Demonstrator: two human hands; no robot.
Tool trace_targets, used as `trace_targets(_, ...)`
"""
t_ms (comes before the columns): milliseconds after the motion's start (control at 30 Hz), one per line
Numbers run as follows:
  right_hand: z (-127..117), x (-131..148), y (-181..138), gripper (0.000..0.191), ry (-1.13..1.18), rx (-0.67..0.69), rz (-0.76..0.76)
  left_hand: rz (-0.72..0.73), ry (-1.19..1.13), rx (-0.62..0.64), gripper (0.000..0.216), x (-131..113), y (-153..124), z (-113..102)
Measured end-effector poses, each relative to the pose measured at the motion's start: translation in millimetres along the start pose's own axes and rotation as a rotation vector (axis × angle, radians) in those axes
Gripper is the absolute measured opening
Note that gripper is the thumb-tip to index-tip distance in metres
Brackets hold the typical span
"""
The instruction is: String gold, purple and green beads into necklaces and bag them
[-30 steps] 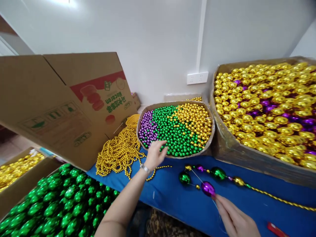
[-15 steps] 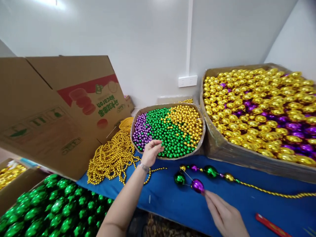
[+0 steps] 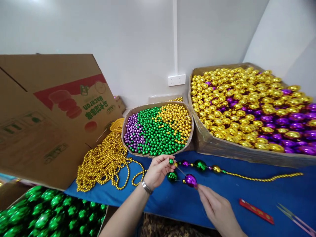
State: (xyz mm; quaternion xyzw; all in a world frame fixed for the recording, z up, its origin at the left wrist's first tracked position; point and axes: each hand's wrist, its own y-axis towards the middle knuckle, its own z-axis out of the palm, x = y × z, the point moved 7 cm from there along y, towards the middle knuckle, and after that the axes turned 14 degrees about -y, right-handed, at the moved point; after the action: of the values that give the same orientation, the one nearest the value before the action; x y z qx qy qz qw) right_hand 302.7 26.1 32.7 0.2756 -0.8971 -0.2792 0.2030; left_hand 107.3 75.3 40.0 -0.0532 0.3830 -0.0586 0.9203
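Observation:
A small green bead (image 3: 171, 161) is pinched in the fingertips of my left hand (image 3: 156, 171), close beside a small gold bead on the string. My right hand (image 3: 217, 207) has its fingers closed at the right end of a large shiny purple bead (image 3: 190, 180). A thin pale string (image 3: 182, 171) runs between the two hands. Next to the purple bead hangs a large green bead (image 3: 172, 176). Further along the strand come a purple, a green and a gold bead (image 3: 216, 169), then a twisted gold bead chain (image 3: 261, 179) lying on the blue cloth.
Behind my left hand stands a shallow box (image 3: 158, 154) of small purple, green and gold beads. A big carton (image 3: 207, 141) of gold and purple beads is at right. Gold bead chains (image 3: 101, 164) lie left, by a cardboard box (image 3: 61, 131). A red packet (image 3: 256, 211) lies front right.
My left hand has come down from the edge of the small-bead box to the strand and now holds a small green bead. My right hand stays at the purple bead. The view has shifted right.

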Motion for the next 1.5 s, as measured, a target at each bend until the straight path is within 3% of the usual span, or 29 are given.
trace_targets(200,-4.7,-10.4,-3.9,0.034,-0.080,-0.020,0.007,0.015,0.132,0.040,0.027,1.5,4.3,10.6)
trace_targets(633,-11.7,-37.7,-23.0,0.032,-0.075,-0.056,0.063,-0.037,0.135,0.067,0.026,23.0,21.0,41.6)
trace_targets(800,-14.5,-48.0,-28.2,0.033,-0.102,-0.063,0.078,-0.006,0.351,0.147,0.026,27.4,21.6,55.3)
trace_targets(900,-15.4,-55.5,-32.2,0.031,-0.086,-0.079,0.101,0.104,0.670,0.345,0.027,21.0,23.4,87.0)
trace_targets(967,-18.1,-61.2,-34.8,0.029,-0.057,-0.103,0.127,0.292,0.899,0.468,0.027,10.9,29.8,118.9)
trace_targets(1067,-25.3,-66.7,-37.4,0.027,-0.034,-0.143,0.147,0.642,1.237,0.521,0.028,-0.5,52.8,171.3)
trace_targets(1133,-30.3,-67.3,-38.0,0.027,-0.034,-0.158,0.141,0.750,1.529,0.529,0.031,7.3,78.5,201.1)
trace_targets(1200,-34.3,-66.3,-38.1,0.027,-0.038,-0.164,0.126,0.680,1.831,0.532,0.034,23.5,109.7,218.4)
trace_targets(1300,-37.6,-64.4,-38.4,0.027,-0.043,-0.176,0.098,0.407,2.060,0.552,0.039,44.0,145.9,224.0)
trace_targets(1400,-36.0,-64.2,-37.7,0.026,-0.032,-0.160,0.095,0.290,2.060,0.619,0.033,52.0,156.2,225.8)
trace_targets(1500,-32.9,-66.7,-36.7,0.027,-0.010,-0.120,0.151,0.365,1.910,0.656,0.029,45.0,146.2,227.3)
